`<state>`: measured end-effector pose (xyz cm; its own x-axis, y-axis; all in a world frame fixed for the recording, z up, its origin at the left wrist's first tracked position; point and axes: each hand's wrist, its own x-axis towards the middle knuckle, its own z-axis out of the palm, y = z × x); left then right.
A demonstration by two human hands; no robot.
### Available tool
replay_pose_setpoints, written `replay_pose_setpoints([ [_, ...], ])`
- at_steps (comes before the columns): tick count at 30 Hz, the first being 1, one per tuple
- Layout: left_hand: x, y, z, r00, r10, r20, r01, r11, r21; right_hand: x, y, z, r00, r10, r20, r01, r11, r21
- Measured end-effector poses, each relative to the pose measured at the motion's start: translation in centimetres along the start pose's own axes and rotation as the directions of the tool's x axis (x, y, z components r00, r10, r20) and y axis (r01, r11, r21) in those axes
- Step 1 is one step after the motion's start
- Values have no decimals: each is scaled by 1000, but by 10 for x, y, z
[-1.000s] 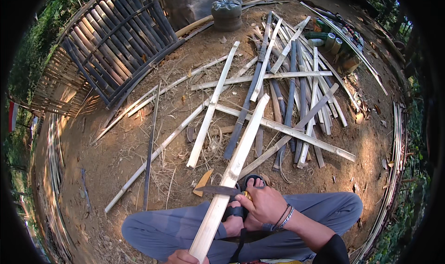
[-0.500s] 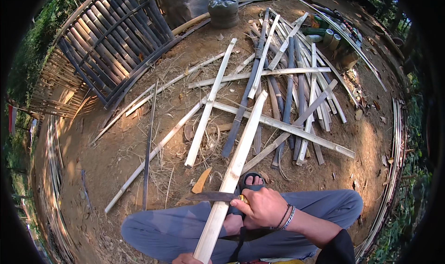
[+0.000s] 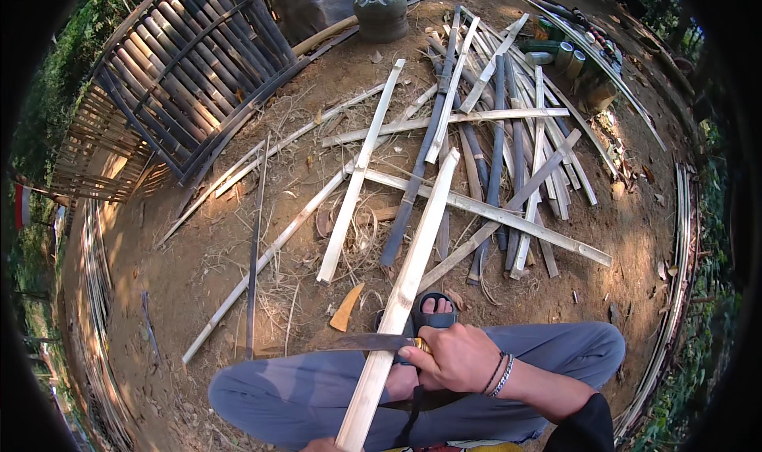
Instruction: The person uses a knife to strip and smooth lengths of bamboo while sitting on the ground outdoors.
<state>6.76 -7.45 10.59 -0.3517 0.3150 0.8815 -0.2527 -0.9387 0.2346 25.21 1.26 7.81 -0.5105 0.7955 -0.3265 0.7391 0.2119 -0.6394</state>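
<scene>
A long pale split-bamboo strip (image 3: pixel 403 293) slants up from my lap toward the pile in front of me. At the lower edge my left hand (image 3: pixel 321 446) grips its near end, mostly cut off by the picture's rim. My right hand (image 3: pixel 456 358) is closed round the yellowish handle of a knife (image 3: pixel 361 342). The dark blade lies across the strip, pointing left, just above my lap. My thumb rests by the handle's front, near the strip's right edge.
Ahead lies a heap of split bamboo strips (image 3: pixel 500 166), pale and dark, crossing one another. A bamboo rack (image 3: pixel 186 71) leans at the far left. A dark plastic container (image 3: pixel 381 15) stands at the back. An orange-tan chip (image 3: pixel 346 307) lies on the soil (image 3: pixel 190 293) among shavings.
The knife, my right hand and the strip hold nearly the same place, with the blade tilted slightly differently. The whole view has shifted a little.
</scene>
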Motion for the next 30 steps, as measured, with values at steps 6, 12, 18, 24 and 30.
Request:
replay_pose_setpoints([
  [6,2,0,6,1000,-29,-12,29,999,26,5,2,-10,998,41,55,-43,998,40],
  [12,5,2,12,998,-61,-18,62,997,52,24,27,-13,997,72,-22,-70,996,52],
  [18,6,6,16,996,-89,-31,91,993,69,28,27,-23,995,98,3,-98,995,6],
  [24,8,1,10,997,-73,23,72,995,63,30,23,-29,980,53,191,-59,998,28],
  [30,12,4,23,990,-142,-2,142,988,55,2,0,-21,1000,18,-20,-19,996,-84],
])
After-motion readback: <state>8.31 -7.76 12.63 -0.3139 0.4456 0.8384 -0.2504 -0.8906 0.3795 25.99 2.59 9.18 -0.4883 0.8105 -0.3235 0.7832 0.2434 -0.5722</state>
